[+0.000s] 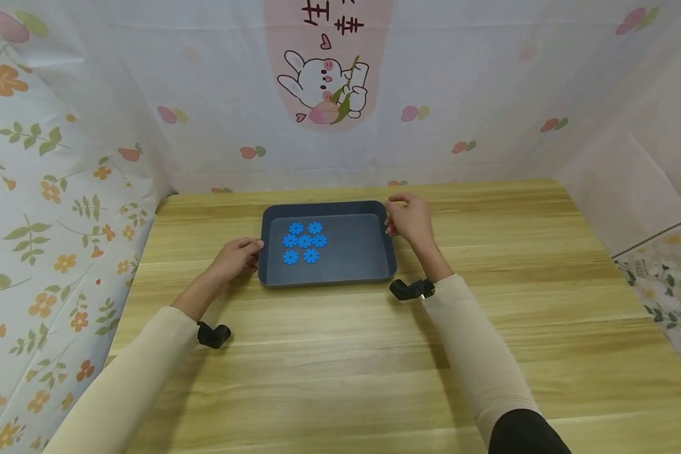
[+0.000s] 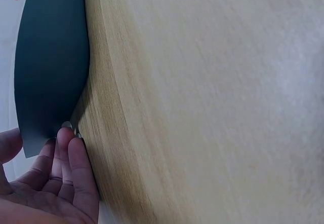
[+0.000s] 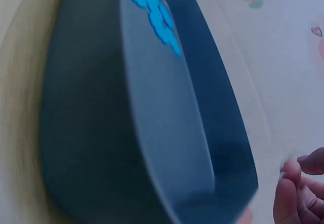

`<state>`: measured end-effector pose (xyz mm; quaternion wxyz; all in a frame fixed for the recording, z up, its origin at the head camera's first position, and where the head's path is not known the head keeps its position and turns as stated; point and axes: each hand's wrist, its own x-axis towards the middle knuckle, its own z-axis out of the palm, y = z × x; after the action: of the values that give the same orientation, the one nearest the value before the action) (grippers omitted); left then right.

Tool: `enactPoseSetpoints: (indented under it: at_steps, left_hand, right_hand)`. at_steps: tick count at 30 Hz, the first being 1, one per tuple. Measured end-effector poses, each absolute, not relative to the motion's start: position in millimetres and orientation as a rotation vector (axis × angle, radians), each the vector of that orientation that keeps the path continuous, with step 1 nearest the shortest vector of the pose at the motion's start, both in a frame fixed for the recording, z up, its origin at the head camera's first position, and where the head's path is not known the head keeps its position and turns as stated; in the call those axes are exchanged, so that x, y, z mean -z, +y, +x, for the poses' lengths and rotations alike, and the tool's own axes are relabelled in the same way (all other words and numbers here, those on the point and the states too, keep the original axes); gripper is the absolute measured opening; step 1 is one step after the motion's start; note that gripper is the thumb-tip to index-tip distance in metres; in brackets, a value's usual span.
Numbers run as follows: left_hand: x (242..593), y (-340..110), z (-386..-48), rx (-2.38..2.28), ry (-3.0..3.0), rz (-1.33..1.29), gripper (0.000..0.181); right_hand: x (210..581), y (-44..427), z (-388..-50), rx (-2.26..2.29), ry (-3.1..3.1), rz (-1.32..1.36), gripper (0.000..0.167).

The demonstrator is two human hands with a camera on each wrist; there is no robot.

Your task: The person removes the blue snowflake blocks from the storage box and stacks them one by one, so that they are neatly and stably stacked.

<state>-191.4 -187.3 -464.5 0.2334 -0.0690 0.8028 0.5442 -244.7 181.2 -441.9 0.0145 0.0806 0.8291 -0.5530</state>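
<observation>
A dark grey rectangular tray (image 1: 352, 271) lies on the wooden table. Several blue notched discs (image 1: 304, 241) lie flat on its left half, close together. At the tray's left end, my left hand (image 1: 238, 260) grips the rim; in the left wrist view its thumb (image 2: 10, 145) is on one side of the wall and the fingers on the other. My right hand (image 1: 411, 221) is by the tray's far right corner, its fingers loosely bent. The right wrist view shows these fingers (image 3: 286, 198) apart from the rim, with nothing seen held.
Wood-grain table (image 1: 318, 366) surrounds the tray. Behind it hangs a white printed cloth (image 1: 204, 82) with a rabbit picture, and a floral cloth (image 1: 51, 252) hangs on the left. A black wrist camera (image 1: 411, 289) sits on the right forearm, another (image 1: 213, 335) on the left.
</observation>
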Motion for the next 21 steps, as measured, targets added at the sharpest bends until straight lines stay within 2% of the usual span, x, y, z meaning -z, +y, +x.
enactPoseSetpoints:
  at_steps: [21]
  left_hand:
    - [465, -189, -191, -1.486, 2.205, -0.180, 0.050]
  right_hand:
    - [455, 119, -239, 1.545, 2.555, -0.020, 0.027]
